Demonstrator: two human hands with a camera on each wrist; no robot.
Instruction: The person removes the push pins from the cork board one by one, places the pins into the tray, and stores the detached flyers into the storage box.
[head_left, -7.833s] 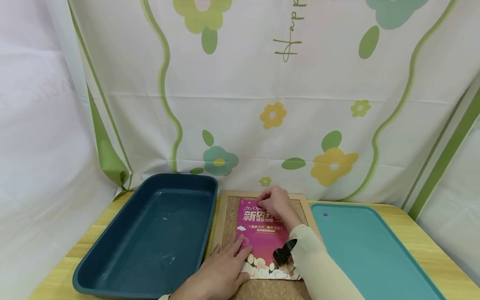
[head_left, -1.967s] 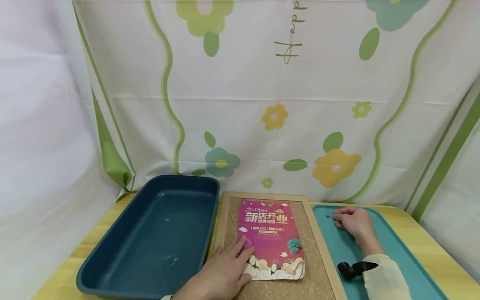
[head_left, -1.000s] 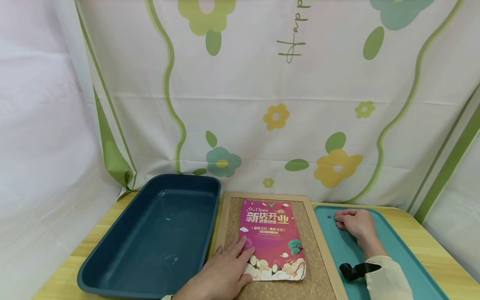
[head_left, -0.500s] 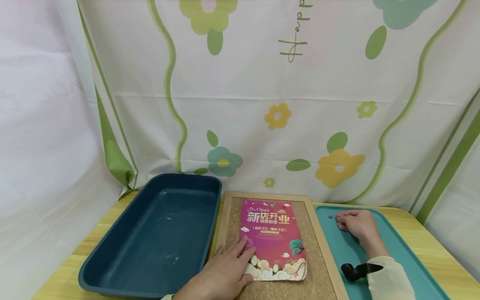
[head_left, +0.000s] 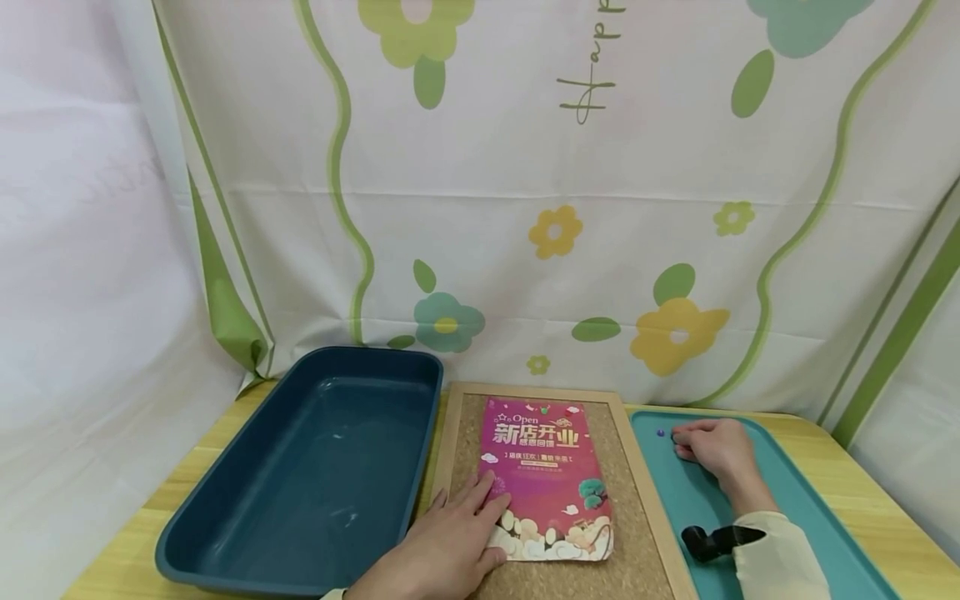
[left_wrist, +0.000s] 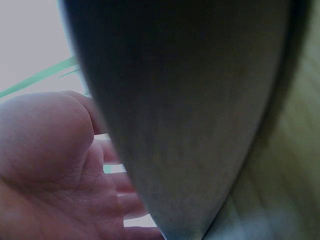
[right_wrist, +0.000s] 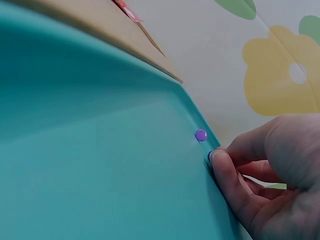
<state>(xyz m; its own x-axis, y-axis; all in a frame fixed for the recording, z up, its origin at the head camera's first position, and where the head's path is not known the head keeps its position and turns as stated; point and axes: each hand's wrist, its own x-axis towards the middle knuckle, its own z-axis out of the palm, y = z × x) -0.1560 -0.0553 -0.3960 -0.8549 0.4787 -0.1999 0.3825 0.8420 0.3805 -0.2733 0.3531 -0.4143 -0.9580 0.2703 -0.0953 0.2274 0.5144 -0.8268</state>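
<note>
A magenta poster (head_left: 540, 492) lies on the wood-framed cork board (head_left: 637, 558). My left hand (head_left: 442, 537) rests with spread fingers on the poster's lower left corner and the board; the left wrist view shows its palm (left_wrist: 45, 150) partly covered by a dark, blurred surface. Over the far left corner of the teal tray (head_left: 817, 533), my right hand (head_left: 716, 450) pinches a small blue thumbtack (right_wrist: 210, 155) between thumb and index finger, the fingers hiding most of it. Just beside those fingertips a purple thumbtack (right_wrist: 201, 135) sits on the tray.
A deep dark-blue bin (head_left: 300, 475) stands left of the board. The board sits between bin and tray on a wooden table (head_left: 187, 467). A flowered curtain (head_left: 480, 208) hangs close behind everything.
My right hand has moved from the top of the poster to the tray's far left corner, staying there for the last two seconds. My left hand has stayed on the poster.
</note>
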